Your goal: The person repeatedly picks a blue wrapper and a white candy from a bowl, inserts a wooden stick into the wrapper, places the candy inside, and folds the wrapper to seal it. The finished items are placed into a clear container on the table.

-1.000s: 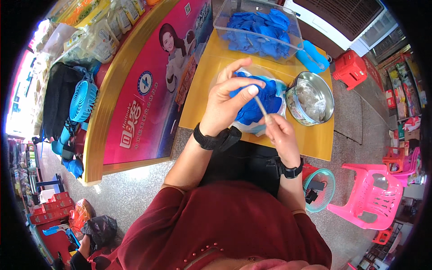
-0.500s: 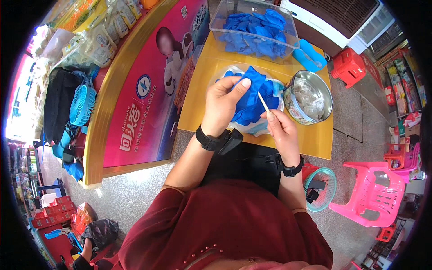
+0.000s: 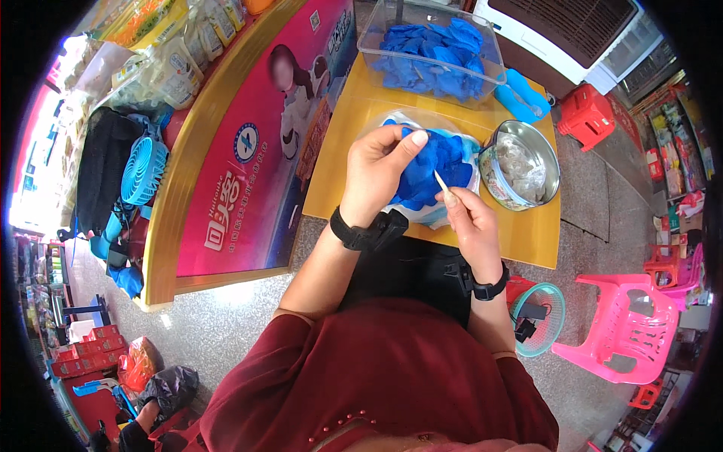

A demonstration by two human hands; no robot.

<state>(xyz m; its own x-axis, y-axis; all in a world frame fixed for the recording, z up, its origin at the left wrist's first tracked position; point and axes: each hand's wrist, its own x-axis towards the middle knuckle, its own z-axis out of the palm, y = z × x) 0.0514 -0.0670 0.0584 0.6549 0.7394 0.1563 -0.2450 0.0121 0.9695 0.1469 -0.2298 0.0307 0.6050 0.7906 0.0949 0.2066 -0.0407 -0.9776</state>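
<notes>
My left hand is closed, thumb against fingers, on a thin blue piece of cloth-like stuff; much of it is hidden or merges with the pile behind. My right hand pinches a slim pale stick, its pointed tip reaching up-left toward the pile. Below both hands lies a heap of similar blue pieces on a white and light-blue base, partly covered by my left hand. To the right stands a round metal tin with crumpled clear plastic inside.
A clear tub of blue pieces stands at the far side of the yellow table, beside a bright blue object. A counter with a pink panel borders the left. Rightward are a red stool, pink chair and teal basket.
The blue piece at my left fingertips stood up spread out; now it no longer rises above them. Both hands stay nearly in place, and the stick's tip sits slightly lower.
</notes>
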